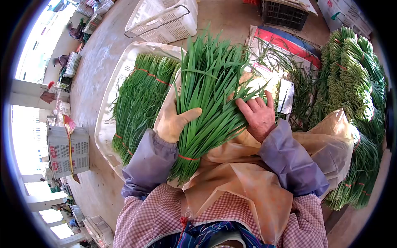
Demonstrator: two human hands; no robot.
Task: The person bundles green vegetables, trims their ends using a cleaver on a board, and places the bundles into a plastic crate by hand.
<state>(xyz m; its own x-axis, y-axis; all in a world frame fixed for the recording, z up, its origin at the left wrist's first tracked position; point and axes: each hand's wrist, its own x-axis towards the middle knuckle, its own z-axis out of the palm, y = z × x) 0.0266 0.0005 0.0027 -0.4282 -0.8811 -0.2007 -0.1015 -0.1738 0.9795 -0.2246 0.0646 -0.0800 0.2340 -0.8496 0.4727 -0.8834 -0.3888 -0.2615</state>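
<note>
A large bunch of green garlic chives [211,78] lies across my lap, leaf tips pointing away and a red band [188,158] round its stem end. My left hand [173,122], in a pale glove, is closed on the left side of the bunch, thumb laid over the leaves. Bare, my right hand [258,118] is at the right edge of the bunch. Its index finger bends onto some leaves while the other fingers stand a little apart; its thumb is mostly hidden by the leaves. A cleaver-like metal blade [285,97] lies just right of that hand.
To the left stands a white plastic crate [108,97] holding banded chives [142,103]. Banded flowering chives [347,82] are piled at the right. Loose leaves [300,78] litter the work surface. Another white crate [165,25] and a black crate [283,14] stand ahead. People are far left.
</note>
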